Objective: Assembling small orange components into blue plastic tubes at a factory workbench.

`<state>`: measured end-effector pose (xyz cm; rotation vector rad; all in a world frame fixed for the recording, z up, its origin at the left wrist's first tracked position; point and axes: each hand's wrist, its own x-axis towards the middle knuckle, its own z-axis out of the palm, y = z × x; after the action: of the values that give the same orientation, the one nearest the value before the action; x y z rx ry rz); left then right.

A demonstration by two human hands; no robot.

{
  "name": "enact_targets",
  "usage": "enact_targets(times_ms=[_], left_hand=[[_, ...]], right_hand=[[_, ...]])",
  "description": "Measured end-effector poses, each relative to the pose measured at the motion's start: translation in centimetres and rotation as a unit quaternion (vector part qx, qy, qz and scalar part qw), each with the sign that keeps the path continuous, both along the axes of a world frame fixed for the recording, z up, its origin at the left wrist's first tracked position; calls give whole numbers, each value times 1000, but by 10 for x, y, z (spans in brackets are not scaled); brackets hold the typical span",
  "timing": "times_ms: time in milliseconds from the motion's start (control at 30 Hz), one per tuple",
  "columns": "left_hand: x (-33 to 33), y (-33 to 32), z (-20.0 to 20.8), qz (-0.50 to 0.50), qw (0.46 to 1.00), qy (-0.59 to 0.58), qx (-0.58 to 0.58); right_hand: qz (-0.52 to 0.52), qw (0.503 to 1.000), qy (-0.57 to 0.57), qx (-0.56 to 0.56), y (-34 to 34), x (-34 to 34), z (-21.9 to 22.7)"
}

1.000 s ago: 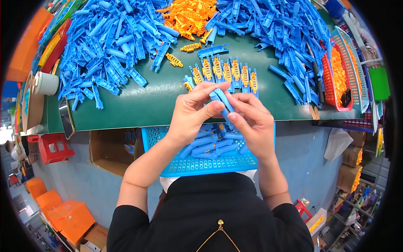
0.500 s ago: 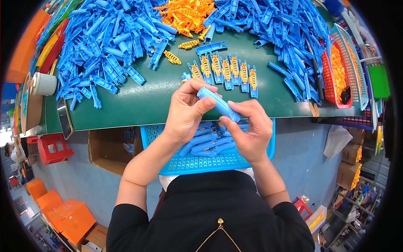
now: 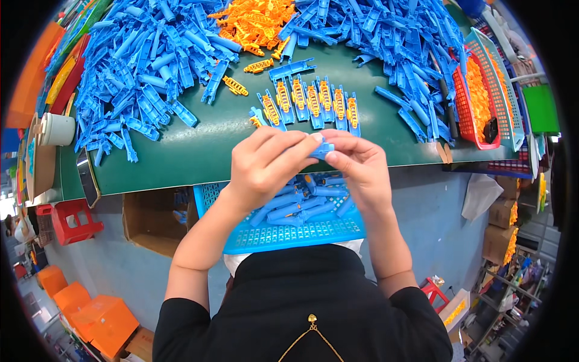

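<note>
Just past the table's near edge, both hands grip one blue plastic casing (image 3: 324,149). Most of it is hidden by the fingers, so only a short end shows. My left hand (image 3: 265,166) is closed over its left part, with the fingertips laid on top. My right hand (image 3: 360,168) pinches the right end between thumb and fingers. Right beyond the hands stands a slanted row of blue half-shells (image 3: 316,120) with orange toothed inserts (image 3: 299,95) lying in them. A blue basket (image 3: 295,241) under the hands holds several closed blue casings (image 3: 289,210).
Large heaps of blue shells (image 3: 142,72) cover the green table (image 3: 181,148) at far left and right, with orange inserts (image 3: 256,21) heaped between. A red basket (image 3: 487,136) of orange pieces stands at right. Below the table are a cardboard box (image 3: 151,223) and a red stool (image 3: 75,223).
The blue casing has been turned and now shows less between my hands. My left fingers have come over its top. The view has shifted slightly, moving the table items left.
</note>
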<state>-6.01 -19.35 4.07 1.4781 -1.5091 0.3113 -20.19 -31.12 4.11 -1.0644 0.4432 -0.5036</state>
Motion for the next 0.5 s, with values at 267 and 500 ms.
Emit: enact_targets(times_ms=[267, 500], left_hand=[[-2, 1, -6, -5, 999, -20, 26], [-9, 5, 3, -168, 835, 487, 194]], right_hand=[[1, 989, -6, -149, 5, 4, 6], [53, 978, -8, -200, -7, -3, 9]])
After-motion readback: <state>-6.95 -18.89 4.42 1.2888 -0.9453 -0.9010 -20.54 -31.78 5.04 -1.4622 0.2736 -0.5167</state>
